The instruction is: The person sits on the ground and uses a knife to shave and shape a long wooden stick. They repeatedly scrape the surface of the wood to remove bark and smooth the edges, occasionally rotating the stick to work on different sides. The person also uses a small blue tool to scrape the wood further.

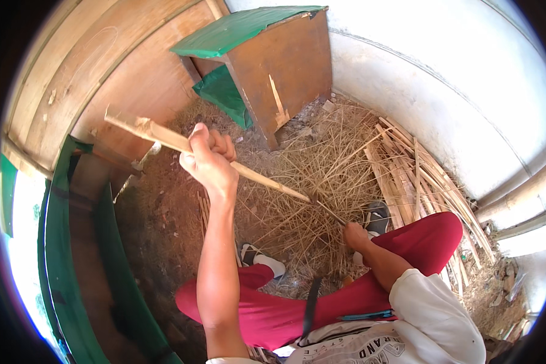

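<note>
My left hand (210,159) is closed in a fist round a long pale bamboo strip (264,179), raised in front of me. The strip slants down to the right, and its upper end, broad with a ragged node, sticks out past my fist. Low on the right, my right hand (355,236) is wrapped round the handle of what looks like a knife (330,212), its dark narrow blade pointing up and left. Blade and lower strip end meet in the picture above a heap of thin shavings (321,161); their exact contact cannot be made out. My fingers hide the handle.
Split bamboo strips (406,176) lie piled on the right, beside a white wall (431,79). A brown wooden box with a green cover (249,30) stands ahead. Green-edged boards (127,297) line the left. My legs (346,303) are bent apart around the work area.
</note>
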Demonstrator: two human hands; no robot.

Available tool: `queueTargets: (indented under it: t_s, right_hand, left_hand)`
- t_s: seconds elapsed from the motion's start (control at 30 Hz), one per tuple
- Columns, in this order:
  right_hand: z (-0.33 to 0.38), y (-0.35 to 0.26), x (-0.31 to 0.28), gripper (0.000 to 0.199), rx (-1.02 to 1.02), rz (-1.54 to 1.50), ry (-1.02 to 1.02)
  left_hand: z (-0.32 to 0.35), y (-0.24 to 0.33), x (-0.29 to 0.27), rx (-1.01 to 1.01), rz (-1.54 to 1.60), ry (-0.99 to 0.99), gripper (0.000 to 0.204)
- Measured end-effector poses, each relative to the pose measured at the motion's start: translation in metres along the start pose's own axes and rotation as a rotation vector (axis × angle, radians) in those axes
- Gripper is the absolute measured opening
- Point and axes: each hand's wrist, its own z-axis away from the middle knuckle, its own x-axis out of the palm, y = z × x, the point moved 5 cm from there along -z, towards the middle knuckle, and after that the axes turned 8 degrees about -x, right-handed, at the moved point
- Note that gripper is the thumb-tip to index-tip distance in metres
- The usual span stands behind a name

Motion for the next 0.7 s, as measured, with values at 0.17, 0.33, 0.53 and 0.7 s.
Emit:
queueTargets:
  t_s: [0.17, 0.33, 0.53, 0.7]
  right_hand:
    - [0.016, -0.060, -0.040, 0.045, 0.054, -0.201, -0.012]
    - [0.034, -0.015, -0.005, 0.036, -0.018, -0.026, 0.045]
    - [0.014, 0.015, 0.009, 0.033, 0.019, -0.018, 0.120]
    - [0.012, -0.041, -0.023, 0.040, 0.026, -0.338, 0.147]
  left_hand:
    - [-0.007, 0.000, -0.007, -0.014, 0.008, 0.031, 0.046]
    - [-0.004, -0.003, -0.006, 0.015, 0.012, 0.047, 0.044]
    - [-0.013, 0.003, -0.014, 0.021, 0.001, 0.040, 0.046]
    - [-0.008, 0.000, -0.012, 0.022, -0.006, 0.064, 0.048]
